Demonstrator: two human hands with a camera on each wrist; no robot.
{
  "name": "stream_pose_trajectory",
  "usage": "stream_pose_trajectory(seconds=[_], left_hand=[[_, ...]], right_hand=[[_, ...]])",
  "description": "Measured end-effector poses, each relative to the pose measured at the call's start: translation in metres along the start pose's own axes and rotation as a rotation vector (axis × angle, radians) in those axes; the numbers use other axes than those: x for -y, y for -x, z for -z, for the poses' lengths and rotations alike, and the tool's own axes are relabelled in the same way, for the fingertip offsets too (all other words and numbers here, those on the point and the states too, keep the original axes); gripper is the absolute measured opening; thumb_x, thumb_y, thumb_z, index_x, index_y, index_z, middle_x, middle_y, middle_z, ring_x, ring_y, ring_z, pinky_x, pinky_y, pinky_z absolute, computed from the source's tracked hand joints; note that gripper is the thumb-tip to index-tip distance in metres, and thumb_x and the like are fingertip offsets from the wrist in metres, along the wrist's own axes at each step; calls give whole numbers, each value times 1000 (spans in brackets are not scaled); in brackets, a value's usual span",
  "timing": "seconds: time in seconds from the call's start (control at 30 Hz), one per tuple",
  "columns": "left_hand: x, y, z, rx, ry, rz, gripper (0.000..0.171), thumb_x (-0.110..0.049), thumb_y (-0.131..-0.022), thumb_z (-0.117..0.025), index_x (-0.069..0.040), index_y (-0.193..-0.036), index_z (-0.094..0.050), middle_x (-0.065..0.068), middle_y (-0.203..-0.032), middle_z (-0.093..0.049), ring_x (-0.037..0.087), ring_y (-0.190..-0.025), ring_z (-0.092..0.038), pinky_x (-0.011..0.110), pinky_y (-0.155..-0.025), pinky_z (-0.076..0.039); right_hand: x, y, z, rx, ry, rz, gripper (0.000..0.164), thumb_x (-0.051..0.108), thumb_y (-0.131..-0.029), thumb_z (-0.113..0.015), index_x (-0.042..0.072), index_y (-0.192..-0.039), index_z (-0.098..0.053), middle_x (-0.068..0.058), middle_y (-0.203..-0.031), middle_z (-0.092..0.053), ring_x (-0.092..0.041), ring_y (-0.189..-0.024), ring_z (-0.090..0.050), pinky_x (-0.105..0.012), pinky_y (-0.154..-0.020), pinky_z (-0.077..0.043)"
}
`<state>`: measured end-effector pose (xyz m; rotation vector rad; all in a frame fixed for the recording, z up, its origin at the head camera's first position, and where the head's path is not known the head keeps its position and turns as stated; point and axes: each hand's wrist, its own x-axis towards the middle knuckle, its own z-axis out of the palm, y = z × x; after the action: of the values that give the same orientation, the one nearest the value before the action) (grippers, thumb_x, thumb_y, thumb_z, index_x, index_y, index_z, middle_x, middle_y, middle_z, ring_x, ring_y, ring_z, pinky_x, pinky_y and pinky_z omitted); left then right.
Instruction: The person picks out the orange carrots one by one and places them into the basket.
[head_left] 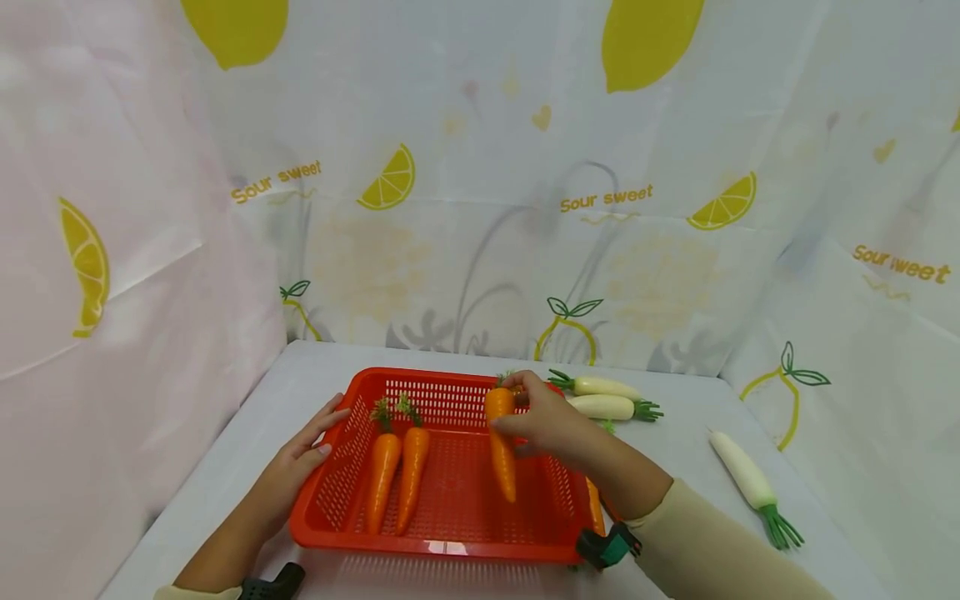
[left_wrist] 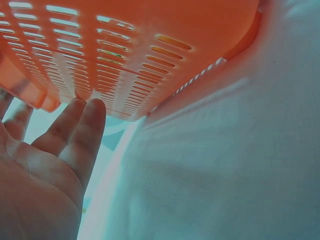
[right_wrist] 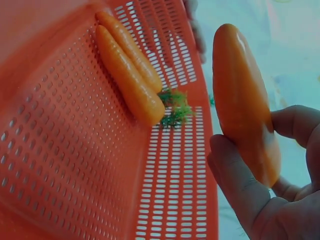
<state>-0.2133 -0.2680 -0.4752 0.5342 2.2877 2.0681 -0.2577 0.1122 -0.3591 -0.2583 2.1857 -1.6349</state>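
A red perforated plastic basket (head_left: 450,550) stands on the table, slightly tilted in the left wrist view. My right hand (head_left: 551,425) pinches an orange carrot (head_left: 501,450) by its thick end between thumb and fingers, above the basket's right part, tip hanging down. Two carrots (head_left: 383,479) with green tops lie side by side in the left of the basket; the right wrist view shows these carrots (right_wrist: 130,75) too. On the basket's left side rests my left hand (head_left: 296,462); in the left wrist view that hand (left_wrist: 55,150) has extended fingers against the outer wall.
Two white radishes (head_left: 603,407) with green tops lie behind the basket's right corner. Another white radish (head_left: 742,467) lies farther right on the table. Part of a carrot (head_left: 596,507) shows beside the basket's right edge, under my right forearm. Lemon-printed curtains (head_left: 480,250) enclose the table.
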Motion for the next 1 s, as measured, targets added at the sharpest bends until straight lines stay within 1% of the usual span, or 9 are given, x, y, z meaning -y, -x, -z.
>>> stream_pose_trajectory(seconds=[0.13, 0.27, 0.43, 0.53, 0.67, 0.8, 0.93, 1.0], left_hand=[[1, 1, 0, 3, 11, 7, 51, -21, -113, -41, -5, -162, -35, 5, -178, -3, -22, -136, -33, 23, -98, -54], [1, 1, -1, -7, 11, 6, 51, -21, -113, -41, -5, -162, -36, 5, -178, -4, -21, -136, -35, 23, -97, -54], [-2, 1, -2, -4, 3, -10, 51, -20, -113, -41, -4, -161, -36, 6, -178, -4, -20, -137, -33, 22, -98, -53], [-5, 1, -3, 1, -1, -19, 51, -20, -113, -42, -3, -161, -36, 7, -178, -4, -20, -138, -32, 22, -98, -54], [-5, 0, -4, 4, -4, -16, 51, -20, -112, -43, -5, -161, -37, 7, -178, -5, -19, -137, -32, 23, -98, -54], [-4, -1, -3, -3, -9, 1, 51, -21, -113, -43, -8, -161, -37, 5, -178, -5, -19, -137, -32, 23, -97, -55], [-3, -1, -2, -3, -6, -2, 51, -21, -113, -42, -6, -162, -36, 6, -178, -4, -19, -137, -33, 24, -96, -55], [-3, -1, -2, -1, 1, -6, 51, -20, -113, -42, -5, -161, -36, 6, -178, -4, -19, -137, -34, 25, -96, -56]], right_hand=[[3, -1, -4, 18, -9, -8, 56, 12, -94, -76, 11, -137, -40, -23, -146, -44, -31, -99, -67, -38, -69, -62], [7, -5, -9, 30, -17, -11, 55, 11, -94, -76, 11, -135, -39, -22, -143, -44, -31, -98, -67, -39, -69, -62], [10, -10, -12, 49, -50, 3, 53, 8, -94, -74, 9, -133, -38, -22, -138, -44, -32, -99, -67, -45, -73, -64], [11, -10, -13, 61, -54, 12, 53, 7, -95, -72, 9, -135, -37, -22, -138, -44, -32, -100, -67, -47, -74, -65], [9, -12, -15, 75, -42, 18, 54, 8, -96, -71, 11, -139, -39, -22, -137, -45, -32, -100, -67, -45, -75, -64], [9, -16, -17, 91, -8, 21, 53, 11, -95, -72, 14, -139, -43, -19, -137, -48, -30, -98, -67, -41, -73, -63], [11, -21, -21, 99, 15, 12, 53, 13, -95, -74, 16, -140, -45, -17, -142, -47, -30, -98, -67, -39, -73, -63], [10, -25, -23, 99, 19, 13, 54, 13, -95, -74, 15, -140, -45, -17, -142, -47, -29, -98, -67, -38, -72, -63]])
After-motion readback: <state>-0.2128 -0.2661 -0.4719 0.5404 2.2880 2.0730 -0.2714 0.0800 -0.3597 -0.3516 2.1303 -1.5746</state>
